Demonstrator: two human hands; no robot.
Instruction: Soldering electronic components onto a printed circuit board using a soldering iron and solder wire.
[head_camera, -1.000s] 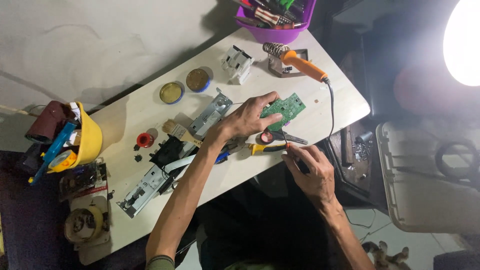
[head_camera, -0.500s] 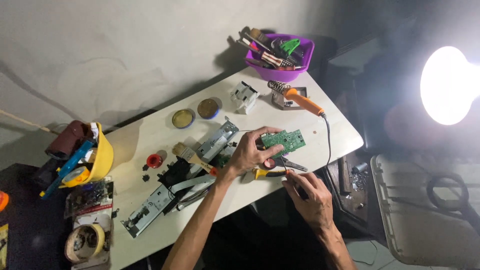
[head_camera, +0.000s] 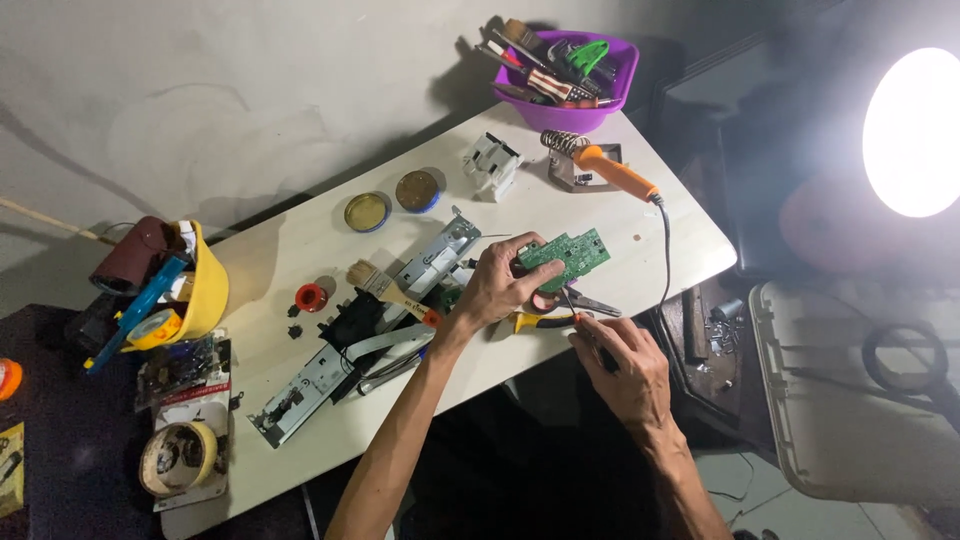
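While left hand (head_camera: 500, 285) pins the green board (head_camera: 567, 254) flat on the table (head_camera: 690, 240), right hand (head_camera: 615, 360) sits at the near edge, 5 o'clock of the board, fingers curled round something thin and dark; can't tell what. Hands apart, not touching. Cutters (head_camera: 560, 310), yellow grip, lie just below the board, between the hands. Iron (head_camera: 610, 170) is parked in its stand at 12 o'clock of the board, untouched. Metal chassis (head_camera: 370, 320) lies opened up at 9 o'clock, brush (head_camera: 385, 290) across it. Purple tub (head_camera: 575, 85) of tools at the far edge. Judging by this: teardown done, board out and held; board work itself looks barely begun, reassembly all left.
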